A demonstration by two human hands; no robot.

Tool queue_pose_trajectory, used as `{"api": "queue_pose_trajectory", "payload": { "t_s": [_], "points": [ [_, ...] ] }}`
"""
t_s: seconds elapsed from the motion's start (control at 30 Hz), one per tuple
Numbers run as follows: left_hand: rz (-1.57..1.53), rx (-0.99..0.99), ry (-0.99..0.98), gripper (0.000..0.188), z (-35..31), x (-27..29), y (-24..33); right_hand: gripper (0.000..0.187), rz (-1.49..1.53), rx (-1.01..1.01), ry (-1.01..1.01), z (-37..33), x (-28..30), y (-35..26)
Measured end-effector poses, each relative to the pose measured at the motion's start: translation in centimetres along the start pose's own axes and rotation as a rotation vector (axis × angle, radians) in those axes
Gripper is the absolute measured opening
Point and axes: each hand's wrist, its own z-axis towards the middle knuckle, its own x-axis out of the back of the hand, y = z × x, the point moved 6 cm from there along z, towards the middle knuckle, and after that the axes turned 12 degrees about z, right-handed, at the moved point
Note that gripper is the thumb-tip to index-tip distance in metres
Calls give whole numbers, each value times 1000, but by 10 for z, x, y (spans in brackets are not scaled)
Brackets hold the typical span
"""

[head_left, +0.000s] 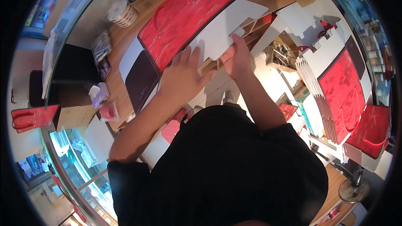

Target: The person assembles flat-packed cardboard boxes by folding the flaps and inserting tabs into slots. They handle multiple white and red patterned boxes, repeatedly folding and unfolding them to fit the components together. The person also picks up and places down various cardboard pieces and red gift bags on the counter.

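A flat, unfolded cardboard box (188, 14) with a red patterned panel, a dark panel at one end and white flaps lies on the wooden table in front of me. A red cord handle loops over its red panel. My left hand (182, 77) rests on the near edge of the cardboard, with its fingers stretched out and thumb apart. To the right of it, my right hand (239, 60) pinches the near white flap; part of its fingers is hidden by the wrist and card.
At right stands a stack of similar flat red-and-white boxes (341, 92), with a red box (370, 132) beside it. Ribbon rolls (122, 13) and a purple tissue box (99, 94) are at left. A small open carton (281, 54) is at right. Glass display cases (77, 150) stand at lower left.
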Motion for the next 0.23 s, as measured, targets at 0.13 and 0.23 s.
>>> {"api": "queue_pose_trajectory", "payload": {
  "t_s": [0.13,0.23],
  "points": [
    [-89,39,-109,56,30,7,-8,39,-50,-20,-137,-12,-19,10],
    [-61,121,-451,61,37,16,-10,43,-210,-69,-201,-11,-25,14]
  ]
}}
